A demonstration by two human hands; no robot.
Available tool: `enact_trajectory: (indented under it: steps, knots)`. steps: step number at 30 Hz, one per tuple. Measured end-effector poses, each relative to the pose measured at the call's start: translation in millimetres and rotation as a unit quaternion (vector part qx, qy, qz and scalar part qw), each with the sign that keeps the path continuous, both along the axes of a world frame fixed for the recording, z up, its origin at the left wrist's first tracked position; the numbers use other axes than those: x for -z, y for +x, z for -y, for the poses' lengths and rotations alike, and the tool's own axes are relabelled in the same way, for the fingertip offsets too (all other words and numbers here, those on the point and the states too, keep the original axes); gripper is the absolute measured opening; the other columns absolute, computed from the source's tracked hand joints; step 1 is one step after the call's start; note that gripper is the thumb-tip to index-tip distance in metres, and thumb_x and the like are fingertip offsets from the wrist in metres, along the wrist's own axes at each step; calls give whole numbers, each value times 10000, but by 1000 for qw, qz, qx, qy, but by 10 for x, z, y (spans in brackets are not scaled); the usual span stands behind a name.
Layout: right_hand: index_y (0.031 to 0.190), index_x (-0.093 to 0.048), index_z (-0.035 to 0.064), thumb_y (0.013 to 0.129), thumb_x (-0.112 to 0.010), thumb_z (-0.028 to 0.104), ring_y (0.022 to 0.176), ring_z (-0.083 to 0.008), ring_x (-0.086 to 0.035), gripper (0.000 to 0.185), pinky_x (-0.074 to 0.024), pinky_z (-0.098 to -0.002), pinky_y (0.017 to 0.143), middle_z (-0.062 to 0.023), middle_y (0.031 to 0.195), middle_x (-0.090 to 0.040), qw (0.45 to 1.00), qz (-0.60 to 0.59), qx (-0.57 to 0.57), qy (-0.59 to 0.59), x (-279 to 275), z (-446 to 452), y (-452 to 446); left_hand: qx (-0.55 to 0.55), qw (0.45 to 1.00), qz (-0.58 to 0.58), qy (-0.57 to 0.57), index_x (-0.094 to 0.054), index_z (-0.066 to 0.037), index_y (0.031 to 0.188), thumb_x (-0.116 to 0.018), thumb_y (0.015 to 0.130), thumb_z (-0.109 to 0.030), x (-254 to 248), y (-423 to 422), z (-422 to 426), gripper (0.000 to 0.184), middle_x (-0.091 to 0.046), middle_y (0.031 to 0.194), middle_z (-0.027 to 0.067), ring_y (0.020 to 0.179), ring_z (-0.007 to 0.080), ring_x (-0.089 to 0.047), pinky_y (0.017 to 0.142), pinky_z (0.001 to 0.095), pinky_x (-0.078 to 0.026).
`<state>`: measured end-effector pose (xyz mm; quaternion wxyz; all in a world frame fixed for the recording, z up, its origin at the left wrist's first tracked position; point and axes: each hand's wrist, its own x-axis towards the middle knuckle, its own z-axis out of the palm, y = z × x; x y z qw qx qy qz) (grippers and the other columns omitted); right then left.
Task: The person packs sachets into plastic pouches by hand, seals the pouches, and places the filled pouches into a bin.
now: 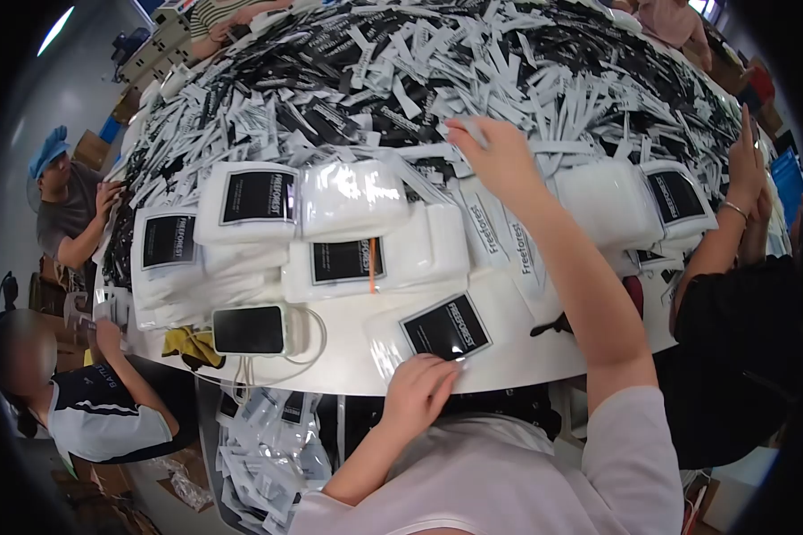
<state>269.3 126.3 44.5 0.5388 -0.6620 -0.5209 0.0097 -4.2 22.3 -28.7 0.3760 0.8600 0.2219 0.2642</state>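
My left hand (417, 392) rests at the table's front edge, its fingers bent over the near edge of a clear plastic pack (375, 343) with a black FREEFOREST label (446, 328). Further in, my right hand (493, 156) reaches over the large heap of black and white slim packets (401, 89). Its thumb and fingers are pinched together on a small whitish piece, which seems to be a packet. Two long white Freeforest packets (522, 254) lie below my right forearm.
Stacked white packs (245, 203) stand at left centre, more (602, 205) at right. A phone (250, 330), cable and yellow-black cloth (192, 346) lie at front left. A bin of packets (268, 455) is below. Co-workers (67, 201) surround the table; one (745, 178) stands close at right.
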Motion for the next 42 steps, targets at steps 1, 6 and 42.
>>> enact_trajectory:
  steps: [1, 6, 42]
  knots:
    - [835, -639, 40, 799, -604, 286, 713, -268, -612, 251, -471, -347, 634, -97, 689, -612, 996, 78, 27, -32, 204, -350, 143, -8, 999, -15, 33, -613, -50, 968, -658, 727, -80, -12, 19, -17, 247, -608, 999, 110, 949, 285, -560, 802, 370, -429]
    - [864, -612, 59, 778, -625, 296, 842, -324, -588, 252, -470, -387, 711, -117, 886, -596, 944, 174, 112, -258, 602, -990, 204, -25, 991, -68, 114, -603, -98, 1053, -680, 732, -201, 180, 49, -3, 346, -561, 1144, 77, 1099, 269, -497, 913, 409, -357]
    - [802, -458, 28, 916, -423, 112, 479, -46, -402, 146, -321, -211, 425, 19, 565, -425, 898, -417, 116, 76, 1013, 2327, -910, -69, 993, 56, 73, -619, 23, 912, -614, 745, 13, -155, 133, 143, 167, -630, 957, 145, 853, 296, -612, 726, 348, -481]
